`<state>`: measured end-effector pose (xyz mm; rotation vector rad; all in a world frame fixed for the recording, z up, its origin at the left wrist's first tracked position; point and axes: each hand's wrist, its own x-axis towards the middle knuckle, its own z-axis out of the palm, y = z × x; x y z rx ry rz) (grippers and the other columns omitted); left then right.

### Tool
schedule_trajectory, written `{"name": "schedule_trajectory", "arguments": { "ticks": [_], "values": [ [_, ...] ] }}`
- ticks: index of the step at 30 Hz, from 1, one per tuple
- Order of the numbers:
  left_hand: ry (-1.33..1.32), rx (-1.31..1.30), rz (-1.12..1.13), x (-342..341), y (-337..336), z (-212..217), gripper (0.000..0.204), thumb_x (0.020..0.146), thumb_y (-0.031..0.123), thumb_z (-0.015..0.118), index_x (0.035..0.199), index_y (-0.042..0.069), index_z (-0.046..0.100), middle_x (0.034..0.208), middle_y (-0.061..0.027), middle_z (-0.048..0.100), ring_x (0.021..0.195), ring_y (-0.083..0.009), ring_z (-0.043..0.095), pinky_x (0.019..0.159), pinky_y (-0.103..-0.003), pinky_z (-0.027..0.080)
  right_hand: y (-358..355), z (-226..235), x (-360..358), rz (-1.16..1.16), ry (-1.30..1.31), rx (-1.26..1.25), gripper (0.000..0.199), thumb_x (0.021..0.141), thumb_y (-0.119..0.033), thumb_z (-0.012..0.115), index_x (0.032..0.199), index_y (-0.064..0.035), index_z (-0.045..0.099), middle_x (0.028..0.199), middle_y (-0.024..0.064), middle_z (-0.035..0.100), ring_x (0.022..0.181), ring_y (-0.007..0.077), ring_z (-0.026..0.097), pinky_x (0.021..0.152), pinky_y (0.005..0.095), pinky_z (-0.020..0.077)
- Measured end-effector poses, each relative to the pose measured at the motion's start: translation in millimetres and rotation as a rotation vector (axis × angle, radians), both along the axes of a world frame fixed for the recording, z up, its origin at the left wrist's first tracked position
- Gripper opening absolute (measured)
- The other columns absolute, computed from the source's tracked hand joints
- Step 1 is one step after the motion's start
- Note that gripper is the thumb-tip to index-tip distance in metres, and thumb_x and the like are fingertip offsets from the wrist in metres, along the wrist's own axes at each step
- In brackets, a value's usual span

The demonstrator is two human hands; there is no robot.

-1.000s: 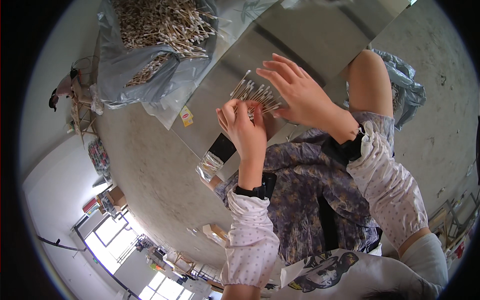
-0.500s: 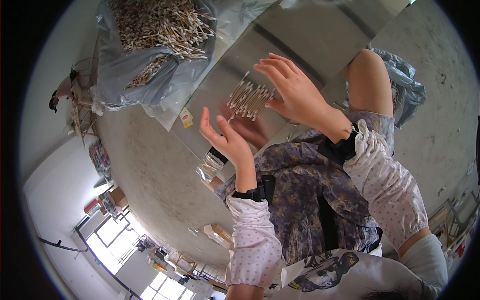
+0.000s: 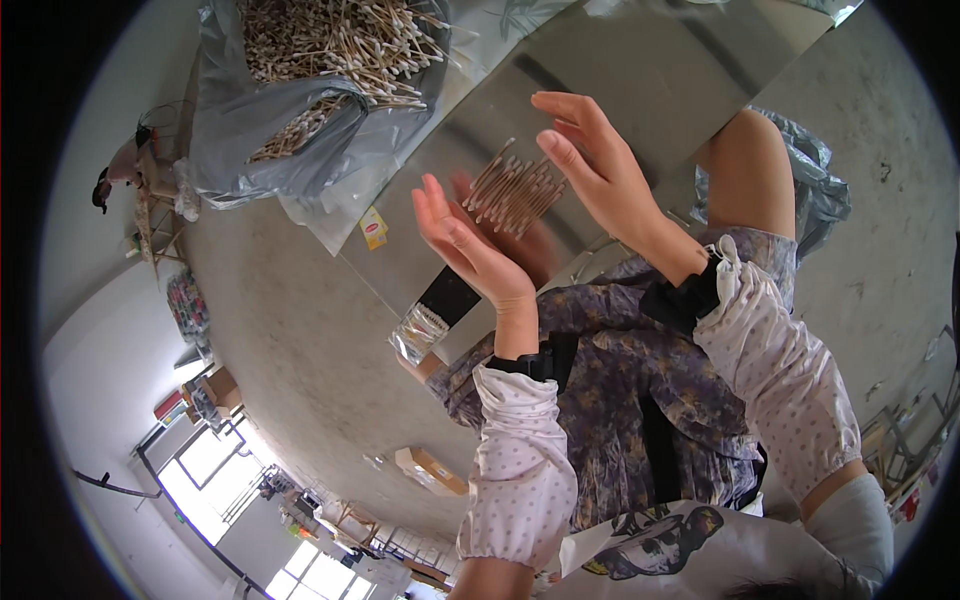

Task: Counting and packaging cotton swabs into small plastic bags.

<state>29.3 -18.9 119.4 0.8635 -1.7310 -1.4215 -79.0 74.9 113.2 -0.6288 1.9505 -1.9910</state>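
A small bunch of cotton swabs (image 3: 514, 194) with pale wooden sticks lies roughly lined up on a shiny metal tabletop (image 3: 640, 70). Just left of the bunch is my left hand (image 3: 472, 245), palm turned inward, fingers stretched and holding nothing. On the other side my right hand (image 3: 605, 165) is bent over the swabs' right end, its fingers stretched and its thumb apart. Both hands look slightly apart from the swabs, though contact at the edges is hard to tell. By my left wrist sits a clear packet of swabs (image 3: 420, 332) next to a black strip (image 3: 450, 297).
A grey plastic bag (image 3: 290, 130) heaped with loose swabs (image 3: 335, 45) stands at the far left of the table. Near the table's left edge lies a small yellow card (image 3: 373, 228). Another grey bag (image 3: 815, 180) hangs beside my right knee. A cardboard box (image 3: 432, 470) is on the floor.
My left hand has moved up and right, nearer the swabs. The right hand has turned, with its fingers drawn closer together. The bunch of swabs appears shifted slightly right and tilted differently.
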Motion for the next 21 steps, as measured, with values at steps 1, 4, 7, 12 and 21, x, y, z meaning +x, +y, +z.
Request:
{"name": "schedule_trajectory", "arguments": {
  "ticks": [1, 4, 7, 12, 21],
  "values": [
    [0.017, 0.034, 0.052, -1.3, -0.8, -0.1, 0.064, 0.107, 0.046, 0.030, 0.150, -0.001, 0.023, 0.154, -0.0167, 0.034, 0.146, -0.0285, 0.028, 0.121, -0.042, 0.022, -3.2, -1.5, -1.2, 0.000, 0.003, 0.004, 0.046, 0.099, -0.035, 0.060, 0.130, -0.0028, 0.051, 0.129, 0.0159, 0.059, 0.118, 0.0308, 0.059, 0.098, 0.0385, 0.0476],
    [0.080, 0.102, 0.108, -6.4, 0.3, 1.9, 0.066, 0.106, 0.048, 0.031, 0.150, -0.001, 0.023, 0.153, -0.0186, 0.036, 0.145, -0.0305, 0.029, 0.120, -0.043, 0.022, -14.1, -4.5, -5.5, -0.006, -0.216, -0.165, 0.047, 0.103, -0.038, 0.053, 0.131, -0.0007, 0.050, 0.132, 0.0152, 0.057, 0.121, 0.0255, 0.057, 0.100, 0.0371, 0.0465],
    [0.143, 0.183, 0.081, -12.5, 4.4, 2.8, 0.069, 0.106, 0.051, 0.032, 0.149, -0.002, 0.023, 0.152, -0.0203, 0.037, 0.143, -0.0328, 0.032, 0.120, -0.044, 0.023, -26.9, -5.2, -4.7, 0.089, -0.275, -0.248, 0.047, 0.104, -0.037, 0.051, 0.133, 0.0003, 0.049, 0.133, 0.0150, 0.056, 0.124, 0.0232, 0.055, 0.103, 0.0351, 0.0441],
    [0.164, 0.210, 0.045, -11.5, 2.3, 3.8, 0.074, 0.104, 0.055, 0.033, 0.149, -0.002, 0.023, 0.152, -0.0209, 0.036, 0.138, -0.0342, 0.039, 0.118, -0.045, 0.025, -33.8, -3.9, 0.4, 0.166, -0.344, -0.287, 0.050, 0.105, -0.041, 0.046, 0.134, -0.0004, 0.049, 0.132, 0.0126, 0.057, 0.124, 0.0200, 0.052, 0.104, 0.0323, 0.0414],
    [0.122, 0.258, -0.024, -13.4, 4.7, 8.0, 0.069, 0.106, 0.050, 0.024, 0.152, -0.001, 0.020, 0.155, -0.0182, 0.033, 0.145, -0.0346, 0.029, 0.120, -0.046, 0.023, -29.6, -3.6, 1.6, 0.222, -0.324, -0.248, 0.051, 0.107, -0.043, 0.040, 0.131, -0.0006, 0.053, 0.130, 0.0118, 0.058, 0.123, 0.0193, 0.052, 0.105, 0.0314, 0.0399]
  ]
}}
